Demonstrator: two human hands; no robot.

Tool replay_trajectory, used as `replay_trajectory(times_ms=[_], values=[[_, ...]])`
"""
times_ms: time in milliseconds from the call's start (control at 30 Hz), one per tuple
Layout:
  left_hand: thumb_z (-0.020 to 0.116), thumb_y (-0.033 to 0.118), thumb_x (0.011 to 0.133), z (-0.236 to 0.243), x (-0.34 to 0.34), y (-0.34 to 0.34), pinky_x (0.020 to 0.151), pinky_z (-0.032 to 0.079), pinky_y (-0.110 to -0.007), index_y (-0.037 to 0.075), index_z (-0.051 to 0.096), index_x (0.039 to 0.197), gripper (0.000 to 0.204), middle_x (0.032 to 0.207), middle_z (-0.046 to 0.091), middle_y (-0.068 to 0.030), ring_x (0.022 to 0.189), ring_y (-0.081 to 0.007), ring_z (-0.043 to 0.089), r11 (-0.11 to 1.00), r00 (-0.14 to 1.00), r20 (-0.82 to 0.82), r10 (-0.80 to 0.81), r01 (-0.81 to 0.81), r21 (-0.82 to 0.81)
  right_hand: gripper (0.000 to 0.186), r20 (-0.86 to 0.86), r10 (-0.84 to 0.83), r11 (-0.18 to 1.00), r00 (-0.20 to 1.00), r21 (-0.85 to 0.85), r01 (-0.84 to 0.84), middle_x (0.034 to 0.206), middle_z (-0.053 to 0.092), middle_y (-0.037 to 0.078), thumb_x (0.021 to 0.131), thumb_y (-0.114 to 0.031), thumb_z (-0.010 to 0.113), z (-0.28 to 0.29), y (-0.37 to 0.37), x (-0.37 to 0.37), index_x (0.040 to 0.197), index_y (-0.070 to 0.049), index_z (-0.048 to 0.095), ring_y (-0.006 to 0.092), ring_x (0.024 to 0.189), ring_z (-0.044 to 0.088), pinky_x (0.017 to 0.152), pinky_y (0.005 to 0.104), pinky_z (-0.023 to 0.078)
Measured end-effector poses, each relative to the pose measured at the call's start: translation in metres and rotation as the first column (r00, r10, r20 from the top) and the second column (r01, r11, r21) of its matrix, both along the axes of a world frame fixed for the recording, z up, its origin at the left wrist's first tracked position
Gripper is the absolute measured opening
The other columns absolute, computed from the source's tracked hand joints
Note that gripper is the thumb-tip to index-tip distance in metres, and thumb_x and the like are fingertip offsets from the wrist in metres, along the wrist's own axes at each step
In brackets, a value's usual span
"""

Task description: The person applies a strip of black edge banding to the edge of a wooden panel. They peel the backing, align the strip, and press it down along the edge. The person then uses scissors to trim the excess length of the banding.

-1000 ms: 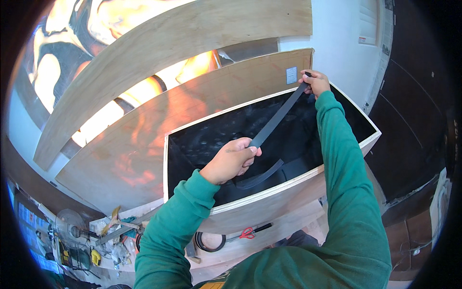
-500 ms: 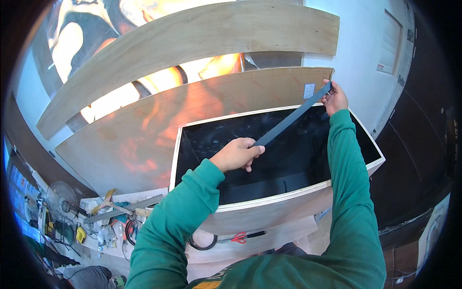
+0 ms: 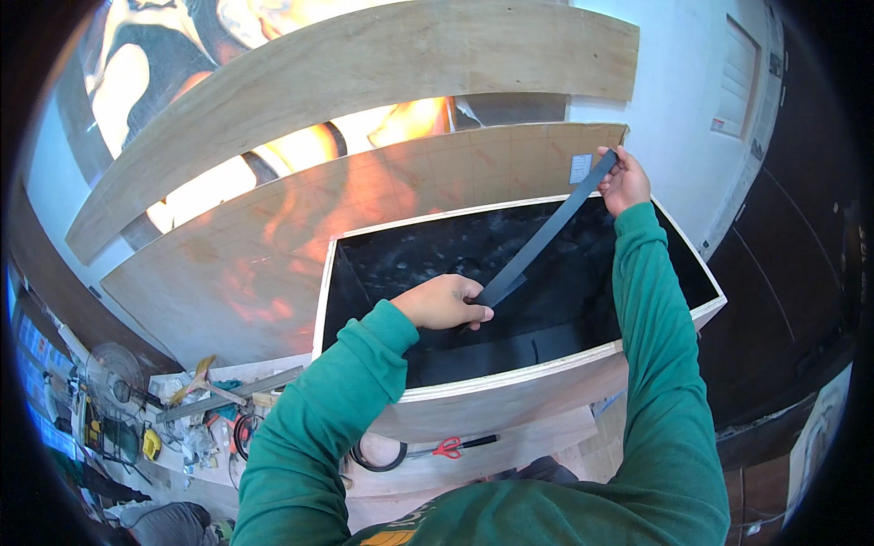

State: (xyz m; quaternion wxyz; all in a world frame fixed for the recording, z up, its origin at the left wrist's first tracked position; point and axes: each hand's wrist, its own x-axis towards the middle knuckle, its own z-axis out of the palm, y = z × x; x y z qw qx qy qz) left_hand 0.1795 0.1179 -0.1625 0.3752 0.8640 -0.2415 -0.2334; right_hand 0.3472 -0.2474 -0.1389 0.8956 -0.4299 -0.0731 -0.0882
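A long, flat, dark grey strip (image 3: pixel 553 227) stretches diagonally between my hands, over a plywood box (image 3: pixel 514 371) with a black interior. My right hand (image 3: pixel 625 185) is closed on the strip's upper end, at the box's far right corner. Lower and to the left, my left hand (image 3: pixel 442 302) pinches the strip between thumb and fingers, above the inside of the box. A short piece of the strip appears folded or doubled beside the left fingertips. The left palm hides part of the box's interior.
Behind the box lean a brown-faced board (image 3: pixel 510 150) and a curved plywood panel (image 3: pixel 391 68). Red-handled scissors (image 3: pixel 448 447) and a black coil (image 3: pixel 391 467) lie below the near side. Tools, scraps and a fan (image 3: pixel 114 364) crowd the left. A dark panelled surface (image 3: pixel 774 237) stands right.
My left hand has moved slightly down, bringing the strip's lower end deeper over the box. The right hand has shifted a little left, and the strip now stands steeper.
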Motion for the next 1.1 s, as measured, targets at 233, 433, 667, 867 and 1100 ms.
replay_trajectory(times_ms=[233, 433, 667, 867, 1100], values=[[0.069, 0.028, 0.093, 0.004, -0.001, -0.001, 0.07, 0.049, -0.03, 0.003, 0.073, 0.085, 0.026, 0.075, 0.07, -0.0045, 0.071, -0.014, 0.063, 0.993, 0.996, 0.088, -0.011, 0.0, 0.122, 0.035, -0.01, 0.001, 1.0, 1.0, -0.019, -0.001, 0.071, 0.054, 0.003, 0.102, -0.038, 0.055, 0.001, 0.002, 0.001, 0.093, -0.005, 0.062, 0.0113, 0.056, 0.044, 0.049, 0.0257, 0.034], [0.07, 0.03, 0.092, 0.002, 0.0, 0.002, 0.07, 0.05, -0.033, 0.003, 0.073, 0.087, 0.028, 0.076, 0.071, -0.0073, 0.072, -0.0181, 0.066, 0.976, 0.989, 0.146, 0.03, -0.06, 0.21, 0.032, 0.048, -0.02, 0.996, 0.999, -0.08, 0.024, 0.071, 0.06, 0.004, 0.101, -0.036, 0.059, 0.006, 0.01, -0.005, 0.083, -0.009, 0.056, 0.0098, 0.053, 0.045, 0.045, 0.0231, 0.033], [0.07, 0.033, 0.092, 0.001, 0.001, 0.001, 0.068, 0.051, -0.033, 0.002, 0.073, 0.084, 0.033, 0.075, 0.072, -0.0076, 0.07, -0.0191, 0.067, 0.973, 0.988, 0.131, 0.087, -0.112, 0.203, 0.027, 0.096, -0.078, 0.97, 0.992, -0.223, 0.098, 0.067, 0.059, 0.001, 0.094, -0.03, 0.07, 0.004, 0.003, -0.003, 0.08, -0.011, 0.057, 0.0069, 0.049, 0.043, 0.043, 0.0211, 0.031], [0.069, 0.04, 0.091, 0.002, 0.005, 0.001, 0.07, 0.053, -0.036, 0.001, 0.072, 0.087, 0.039, 0.075, 0.072, -0.009, 0.072, -0.0224, 0.069, 0.969, 0.988, 0.135, 0.081, -0.11, 0.223, 0.025, 0.108, -0.069, 0.969, 0.992, -0.231, 0.093, 0.064, 0.056, -0.002, 0.09, -0.024, 0.075, 0.003, 0.009, 0.0, 0.078, -0.012, 0.057, 0.006, 0.048, 0.042, 0.043, 0.0207, 0.03], [0.066, 0.048, 0.094, 0.002, 0.009, 0.005, 0.057, 0.053, -0.032, 0.0, 0.068, 0.089, 0.048, 0.069, 0.062, -0.0061, 0.058, -0.0136, 0.063, 0.932, 0.929, 0.119, 0.351, -0.333, -0.145, 0.017, 0.13, 0.017, 0.857, 0.991, -0.513, 0.052, 0.068, 0.052, -0.005, 0.09, -0.021, 0.074, -0.002, 0.028, 0.001, 0.083, -0.012, 0.062, 0.0048, 0.054, 0.044, 0.046, 0.0225, 0.03]])
